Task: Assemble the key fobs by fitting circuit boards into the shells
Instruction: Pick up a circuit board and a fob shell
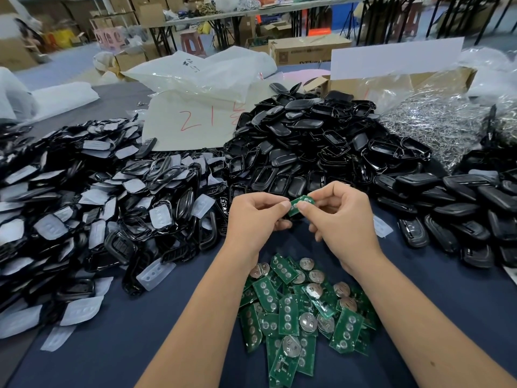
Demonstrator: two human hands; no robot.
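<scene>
Risk: circuit board (300,205) pinched between left hand (253,217) and right hand (340,217) above table (117,345) middle | shell hidden, cannot tell | slip drops it into board pile (302,312) at near edge

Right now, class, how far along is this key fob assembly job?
Done: possibly the closed black plastic fobs lined up at right, though I cannot confirm it. In hand: both hands, left and right, pinch one small green circuit board. Left: the heap of green circuit boards and piled open black shells.
</scene>
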